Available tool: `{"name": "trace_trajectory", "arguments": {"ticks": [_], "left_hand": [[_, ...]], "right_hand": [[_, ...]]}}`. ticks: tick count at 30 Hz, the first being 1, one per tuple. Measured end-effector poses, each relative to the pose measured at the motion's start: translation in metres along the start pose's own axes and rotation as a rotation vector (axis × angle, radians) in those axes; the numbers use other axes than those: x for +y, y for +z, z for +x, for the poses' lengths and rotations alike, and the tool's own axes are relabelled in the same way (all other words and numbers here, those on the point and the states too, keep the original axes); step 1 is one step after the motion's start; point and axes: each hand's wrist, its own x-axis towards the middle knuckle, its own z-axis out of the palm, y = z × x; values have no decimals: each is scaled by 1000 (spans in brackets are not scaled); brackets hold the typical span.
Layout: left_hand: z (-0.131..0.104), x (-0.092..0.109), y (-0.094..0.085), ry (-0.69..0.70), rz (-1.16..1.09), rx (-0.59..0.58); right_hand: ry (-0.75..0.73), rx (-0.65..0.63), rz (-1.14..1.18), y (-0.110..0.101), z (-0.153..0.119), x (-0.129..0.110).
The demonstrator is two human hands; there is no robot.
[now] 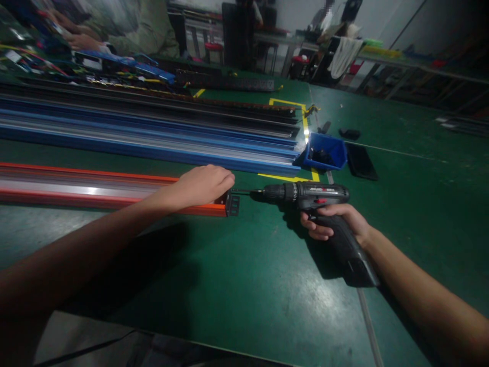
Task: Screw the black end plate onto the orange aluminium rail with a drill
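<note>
My right hand [332, 224] is wrapped round the grip of a black cordless drill [319, 193], which points left. Its long thin bit [246, 191] reaches the black end cap [231, 204] of an orange-edged metal profile [91, 191]. Over the right end of that profile lies my left hand [206, 184], its fingers curled down over the far edge. The fingertips and the spot where the bit meets the cap are partly hidden by this hand.
Blue and black long profiles [171, 145] lie behind the orange one. A blue bin [326, 151] with dark small parts stands at their right end, beside a flat black object [359, 160]. Across the green table [260, 285], a person's hands [82, 38] work near wires.
</note>
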Motion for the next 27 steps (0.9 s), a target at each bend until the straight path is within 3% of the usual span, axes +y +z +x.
{"name": "trace_trajectory", "arguments": {"ticks": [27], "left_hand": [[-2, 0, -2, -5, -73, 6]], "right_hand": [[7, 19, -4, 2, 0, -1]]}}
